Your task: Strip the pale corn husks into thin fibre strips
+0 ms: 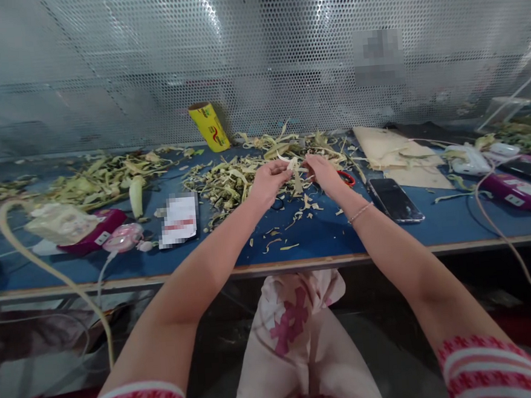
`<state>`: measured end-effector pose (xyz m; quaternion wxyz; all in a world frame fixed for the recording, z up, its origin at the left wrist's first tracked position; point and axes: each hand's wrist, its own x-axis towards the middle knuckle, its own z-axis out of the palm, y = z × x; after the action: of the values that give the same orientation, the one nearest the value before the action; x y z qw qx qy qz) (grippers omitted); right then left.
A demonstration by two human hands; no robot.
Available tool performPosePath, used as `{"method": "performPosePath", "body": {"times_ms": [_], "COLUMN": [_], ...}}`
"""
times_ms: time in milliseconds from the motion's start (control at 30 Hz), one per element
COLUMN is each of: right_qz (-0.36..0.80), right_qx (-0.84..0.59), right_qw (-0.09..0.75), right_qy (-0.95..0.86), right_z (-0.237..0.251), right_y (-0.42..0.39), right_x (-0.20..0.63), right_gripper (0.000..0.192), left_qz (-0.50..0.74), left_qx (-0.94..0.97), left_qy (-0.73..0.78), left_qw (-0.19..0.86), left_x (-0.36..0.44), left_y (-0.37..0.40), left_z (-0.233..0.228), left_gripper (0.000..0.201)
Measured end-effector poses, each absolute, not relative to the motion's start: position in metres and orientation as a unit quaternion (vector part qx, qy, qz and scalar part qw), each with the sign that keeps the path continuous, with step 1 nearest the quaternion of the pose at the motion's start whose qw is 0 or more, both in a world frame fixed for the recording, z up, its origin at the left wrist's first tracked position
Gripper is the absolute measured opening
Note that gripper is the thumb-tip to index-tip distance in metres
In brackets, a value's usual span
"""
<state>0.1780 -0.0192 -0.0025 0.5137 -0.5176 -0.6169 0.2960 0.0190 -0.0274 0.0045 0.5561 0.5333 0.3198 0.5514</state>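
head view: both arms reach out over the blue table [322,234]. left hand [268,183] and right hand [322,172] sit close together, far from the near edge, fingers curled in, each pinching an end of a pale plant strip [296,169] that runs between them and hangs a bit down. thin bracelet [360,212] on the right wrist. the strip is at table centre, right over the pile of green-yellow trimmings [228,180], which spreads left and far of the hands. small scraps [277,240] scattered near side of the hands. red-handled tool [346,178] just right of the right hand, partly hidden, cannot tell what kind. dark phone [395,199] right of that, lying flat. yellow roll [209,127] leaning at the far perforated metal wall [255,48]. second heap of husks [100,177] far left. magenta device [97,232] with white cable at left, another magenta device [517,190] at right. cardboard sheet [389,151] far right of hands. white card [179,220] left of the arms, blurred.
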Motion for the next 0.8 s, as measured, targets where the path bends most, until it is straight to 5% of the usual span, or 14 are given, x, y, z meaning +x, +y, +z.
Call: {"method": "performPosePath", "body": {"times_ms": [367,567,800], "right_qz": [0.364,0.505,0.504], "right_qx": [-0.492,-0.481,-0.456], "right_qw": [0.533,0.518,0.567], "right_qy": [-0.583,-0.495,-0.466], "right_z": [0.002,0.011,0.013], "right_y": [-0.031,-0.038,-0.039], "right_x": [0.168,0.163,0.161], "right_gripper": [0.051,0.030,0.019], "left_qz": [0.530,0.536,0.538], "left_qx": [0.551,0.569,0.576], "left_qy": [0.315,0.293,0.285], "left_qw": [0.562,0.550,0.546], "left_x": [0.023,0.021,0.021], "left_y": [-0.033,-0.031,-0.026], "left_z": [0.006,0.005,0.001], "left_gripper": [0.019,0.019,0.021]}}
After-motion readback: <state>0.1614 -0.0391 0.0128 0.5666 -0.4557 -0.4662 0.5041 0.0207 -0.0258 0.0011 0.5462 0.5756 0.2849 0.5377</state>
